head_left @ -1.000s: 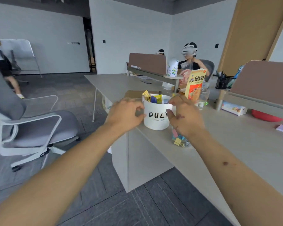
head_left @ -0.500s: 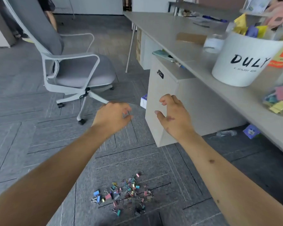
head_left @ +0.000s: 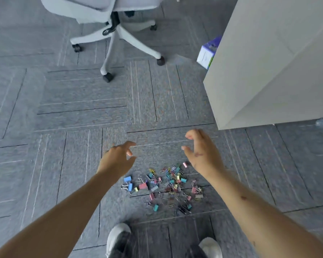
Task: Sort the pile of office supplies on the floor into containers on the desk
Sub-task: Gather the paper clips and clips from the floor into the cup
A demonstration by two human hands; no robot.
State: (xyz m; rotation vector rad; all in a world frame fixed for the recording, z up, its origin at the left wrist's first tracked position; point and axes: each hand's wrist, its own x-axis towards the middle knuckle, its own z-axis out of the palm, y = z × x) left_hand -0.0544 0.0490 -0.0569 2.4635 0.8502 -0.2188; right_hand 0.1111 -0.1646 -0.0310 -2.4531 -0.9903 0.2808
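The left hand (head_left: 117, 159) and right hand (head_left: 201, 151) hover above the floor (head_left: 82, 108), fingers half curled, holding nothing. The right wrist hides part of the blurred clip pile (head_left: 172, 180)

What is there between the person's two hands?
Just bare carpet between the left hand and right hand in the head view; the clip pile lies nearer.

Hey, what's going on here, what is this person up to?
A person stands over a pile of coloured binder clips and paper clips on the carpet. The left hand and right hand reach out above it, fingers loosely curled, both empty. Neither touches the pile, so nothing is picked up yet. A chair stands ahead and a desk cabinet is to the right.
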